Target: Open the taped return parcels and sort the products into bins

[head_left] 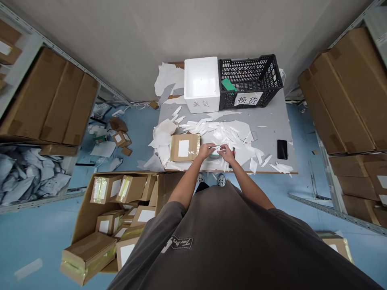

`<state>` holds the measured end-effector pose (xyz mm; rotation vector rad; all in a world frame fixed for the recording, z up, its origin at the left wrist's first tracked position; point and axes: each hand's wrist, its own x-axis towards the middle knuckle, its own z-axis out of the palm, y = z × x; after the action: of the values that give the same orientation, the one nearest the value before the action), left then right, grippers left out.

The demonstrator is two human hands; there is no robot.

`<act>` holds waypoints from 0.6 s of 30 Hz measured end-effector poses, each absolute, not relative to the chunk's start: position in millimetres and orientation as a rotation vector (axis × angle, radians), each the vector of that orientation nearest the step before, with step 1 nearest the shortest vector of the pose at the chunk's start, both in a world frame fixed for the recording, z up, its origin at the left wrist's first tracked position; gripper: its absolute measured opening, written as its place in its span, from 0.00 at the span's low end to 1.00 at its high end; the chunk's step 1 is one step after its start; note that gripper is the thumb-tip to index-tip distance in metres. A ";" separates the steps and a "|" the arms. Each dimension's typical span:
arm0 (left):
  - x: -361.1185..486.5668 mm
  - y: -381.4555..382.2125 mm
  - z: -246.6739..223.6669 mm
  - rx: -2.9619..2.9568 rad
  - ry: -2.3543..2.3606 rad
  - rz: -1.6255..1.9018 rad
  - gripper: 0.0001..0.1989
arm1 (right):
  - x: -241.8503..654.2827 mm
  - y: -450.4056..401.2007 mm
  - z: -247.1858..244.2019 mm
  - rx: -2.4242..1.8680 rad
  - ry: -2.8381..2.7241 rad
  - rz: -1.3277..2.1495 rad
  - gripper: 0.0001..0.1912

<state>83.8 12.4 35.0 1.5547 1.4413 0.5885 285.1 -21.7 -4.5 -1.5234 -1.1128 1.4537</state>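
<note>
My left hand (206,150) and my right hand (226,153) meet over the front of the table, fingers pinched together. Between them is a small white and green item (215,152), flat-looking, whose exact kind is too small to tell. White paper scraps (222,134) lie in a heap just beyond the fingers. To the left of my left hand sits a taped cardboard box (181,148) with a white label. A slim red and black tool (233,153) lies against my right hand, partly hidden by it.
At the table's back stand a white foam box (201,105) and a black plastic crate (250,82) holding a green box (229,85). A phone (282,149) lies on the right. A large carton (81,213) of parcels stands at lower left; shelves of cardboard boxes (347,88) flank both sides.
</note>
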 end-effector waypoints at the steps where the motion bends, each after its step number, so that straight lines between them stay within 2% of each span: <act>1: 85.3 12.7 35.2 1.543 1.463 0.585 0.07 | 285.2 -21.8 -4.6 -1.518 -1.115 1.452 0.28; 10: 80.5 16.7 51.9 1.811 1.389 0.291 0.08 | 287.6 -23.0 -16.5 -1.527 -1.161 1.438 0.28; 15: 77.5 6.9 55.3 1.988 1.263 0.188 0.28 | 290.9 -25.5 -26.8 -1.518 -1.200 1.434 0.31; 18: 78.8 -0.4 52.6 2.026 1.277 0.198 0.28 | 293.9 -29.8 -32.4 -1.466 -1.211 1.484 0.42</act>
<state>78.8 -0.4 52.6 2.0258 1.2767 0.1975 293.9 -29.8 -32.4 -1.4660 -1.2107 1.4840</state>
